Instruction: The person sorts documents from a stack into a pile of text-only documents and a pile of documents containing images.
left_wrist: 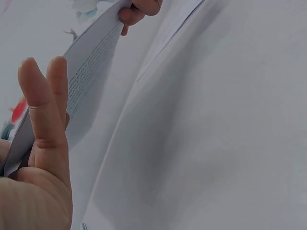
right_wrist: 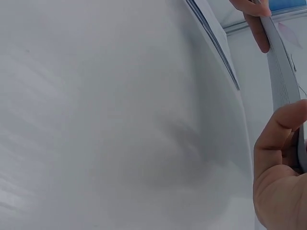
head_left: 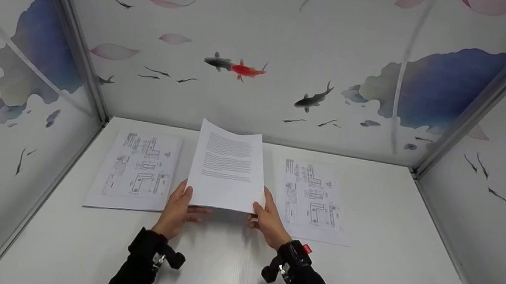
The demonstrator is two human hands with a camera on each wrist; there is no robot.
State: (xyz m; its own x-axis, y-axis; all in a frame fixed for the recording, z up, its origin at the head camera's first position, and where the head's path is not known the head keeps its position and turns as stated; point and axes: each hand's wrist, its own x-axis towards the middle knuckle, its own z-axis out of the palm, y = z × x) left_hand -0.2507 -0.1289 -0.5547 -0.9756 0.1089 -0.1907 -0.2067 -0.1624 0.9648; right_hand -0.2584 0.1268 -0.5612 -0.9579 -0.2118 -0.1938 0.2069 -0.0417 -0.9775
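A stack of printed paper [head_left: 229,172], its top sheet covered in lines of text, is tilted up in the middle of the head view. My left hand [head_left: 174,211] pinches its lower left edge, thumb on the front and fingers behind. At the lower right edge, my right hand [head_left: 273,221] grips it the same way. From the left wrist view, the underside of the stack [left_wrist: 93,72] also bears print and stands over the table. In the right wrist view the stack [right_wrist: 283,72] appears nearly edge-on between both hands.
On the white table [head_left: 214,275], a pile of technical drawings [head_left: 140,172] lies at the left. A thinner set of similar drawings [head_left: 313,199] lies at the right. Behind rises a white panel [head_left: 256,109] painted with fish and petals, with further panels at both sides.
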